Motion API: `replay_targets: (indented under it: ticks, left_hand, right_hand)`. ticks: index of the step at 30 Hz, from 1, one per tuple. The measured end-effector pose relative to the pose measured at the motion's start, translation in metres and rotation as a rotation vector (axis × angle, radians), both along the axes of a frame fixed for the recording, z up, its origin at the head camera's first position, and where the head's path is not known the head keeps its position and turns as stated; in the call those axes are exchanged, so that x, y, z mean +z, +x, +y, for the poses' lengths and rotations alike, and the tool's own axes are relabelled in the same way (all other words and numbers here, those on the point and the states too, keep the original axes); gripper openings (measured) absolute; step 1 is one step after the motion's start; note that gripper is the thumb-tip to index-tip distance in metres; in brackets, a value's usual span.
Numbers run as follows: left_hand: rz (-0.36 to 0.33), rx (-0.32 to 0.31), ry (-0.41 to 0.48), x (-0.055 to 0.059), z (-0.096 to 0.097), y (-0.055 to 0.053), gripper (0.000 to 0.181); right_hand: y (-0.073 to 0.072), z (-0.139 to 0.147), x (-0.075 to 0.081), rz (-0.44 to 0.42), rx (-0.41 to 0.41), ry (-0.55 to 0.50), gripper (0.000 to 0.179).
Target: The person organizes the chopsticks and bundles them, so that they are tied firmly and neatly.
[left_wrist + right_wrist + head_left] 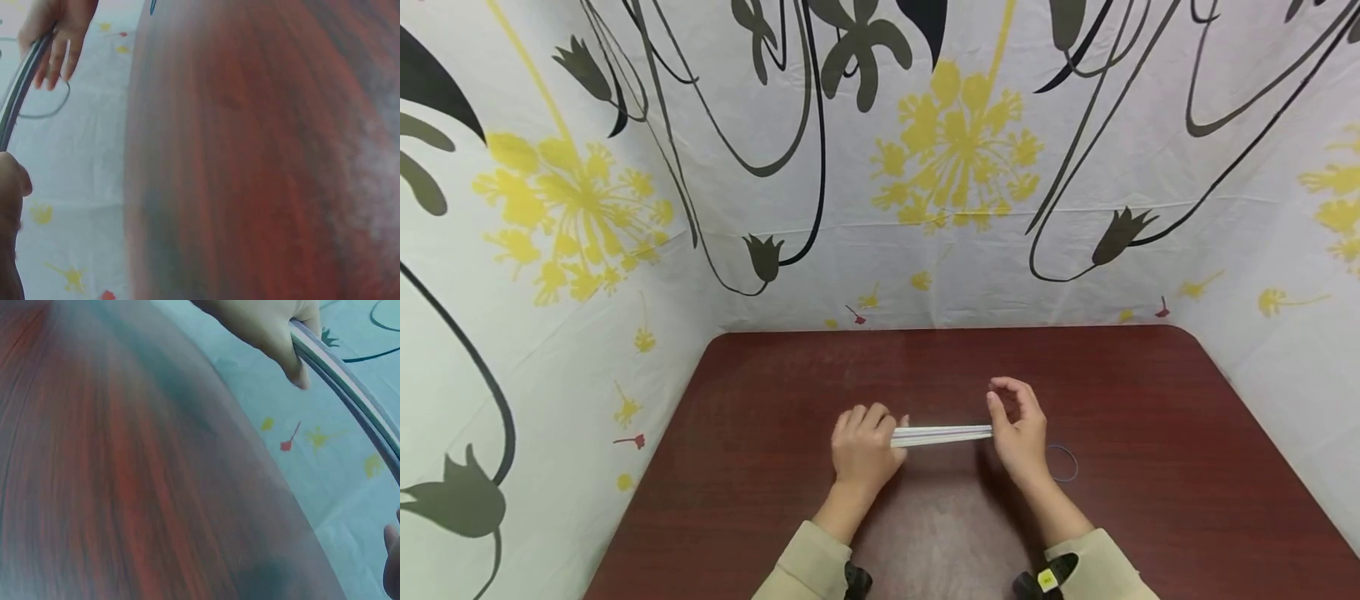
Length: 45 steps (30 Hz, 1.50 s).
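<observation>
A bundle of long, thin white strips or sticks (942,435) with darker lines along it spans the gap between the two hands, held above the table. My left hand (865,446) grips its left end, fingers wrapped over the top; the right wrist view also shows this grip on the bundle (350,387). At the bundle's right end, my right hand (1021,429) touches it near the base of the thumb, its fingers loosely bent in the head view. In the left wrist view, several right-hand fingers (59,59) extend beside the bundle. The strips' exact kind is unclear.
A thin blue ring (1062,463), like a rubber band, lies on the dark red-brown table (790,375) beside the right wrist. White cloth (940,283) with printed flowers hangs behind the table and along both sides.
</observation>
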<state>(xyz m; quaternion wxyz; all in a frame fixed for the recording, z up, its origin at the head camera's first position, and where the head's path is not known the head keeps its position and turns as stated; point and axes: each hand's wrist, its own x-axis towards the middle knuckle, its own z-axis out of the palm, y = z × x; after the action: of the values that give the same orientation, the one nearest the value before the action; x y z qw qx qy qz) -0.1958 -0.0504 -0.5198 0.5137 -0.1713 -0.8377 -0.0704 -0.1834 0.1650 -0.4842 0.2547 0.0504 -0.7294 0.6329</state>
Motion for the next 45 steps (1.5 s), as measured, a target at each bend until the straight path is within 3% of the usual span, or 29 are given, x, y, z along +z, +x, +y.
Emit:
replay_targets:
  ticks: [3,8,15,19,21,24,27,34,37,41,45]
  left_hand:
    - [-0.049,0.002,-0.037,0.007,0.0,0.003,0.028]
    - [-0.137,0.039,-0.091,0.012,-0.002,0.006,0.046]
    - [-0.049,0.047,-0.077,0.014,-0.004,0.006,0.049]
    - [-0.086,0.068,-0.077,0.016,-0.008,0.004,0.048]
    - [-0.098,0.071,-0.07,0.017,-0.01,0.004,0.049]
    - [-0.089,0.046,-0.059,0.017,-0.012,0.004,0.048]
    - [-0.057,0.019,-0.056,0.019,-0.01,0.005,0.046]
    - [-0.006,0.003,-0.075,0.02,-0.008,0.006,0.043]
    - [-0.018,0.01,-0.075,0.022,-0.011,0.006,0.043]
    - [-0.037,0.022,-0.079,0.02,-0.016,0.006,0.043]
    - [-0.049,0.04,-0.082,0.017,-0.019,0.007,0.046]
  right_hand:
    - [0.004,-0.003,0.009,-0.023,0.001,-0.048,0.017]
    - [0.004,-0.004,0.012,0.005,0.103,-0.034,0.017]
    - [-0.006,0.001,-0.008,0.082,0.048,0.079,0.015]
    - [-0.005,0.001,-0.011,0.149,0.117,0.143,0.02]
    - [-0.004,0.001,-0.009,0.203,0.149,0.121,0.024]
    - [-0.001,0.0,-0.002,0.278,0.184,0.097,0.032]
    - [0.003,-0.003,0.002,0.301,0.233,0.106,0.037]
    - [0.007,0.0,-0.001,0.264,0.332,0.156,0.036]
    - [0.014,0.004,0.011,0.245,0.351,0.18,0.035]
    - [0.015,0.021,0.013,0.159,0.263,0.252,0.031]
    - [0.008,0.048,-0.005,0.012,0.12,0.438,0.021]
